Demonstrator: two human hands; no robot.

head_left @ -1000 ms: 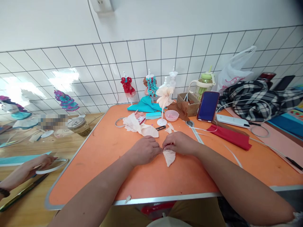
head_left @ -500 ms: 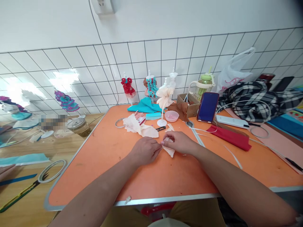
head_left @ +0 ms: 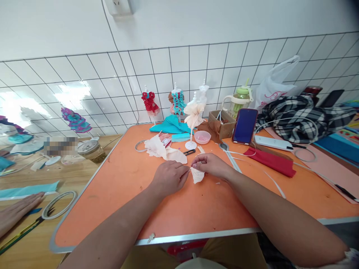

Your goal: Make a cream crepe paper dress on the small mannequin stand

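Note:
A small cream crepe paper piece (head_left: 198, 176) is gathered to a point between my hands and fans out toward me. My left hand (head_left: 171, 176) is closed, fingertips pinching at its gathered tip. From the other side my right hand (head_left: 212, 165) is closed on the same piece with thumb and fingers. Just beyond them lie a larger crumpled cream crepe paper sheet (head_left: 176, 155) and a black cutter (head_left: 189, 152). Behind stands a small white mannequin (head_left: 194, 116) dressed in cream crepe paper.
A pink bowl (head_left: 202, 137), scissors (head_left: 224, 147), a phone (head_left: 245, 126) and folded red paper (head_left: 270, 161) lie around the orange table (head_left: 117, 209). More dressed mannequins line the wall. At left, another person's hand (head_left: 21, 211) rests near a tape roll (head_left: 59, 205).
The crepe paper piece between my hands is now gathered into a neater fan. Both hands have barely shifted. The other person's hand has come further into view at left.

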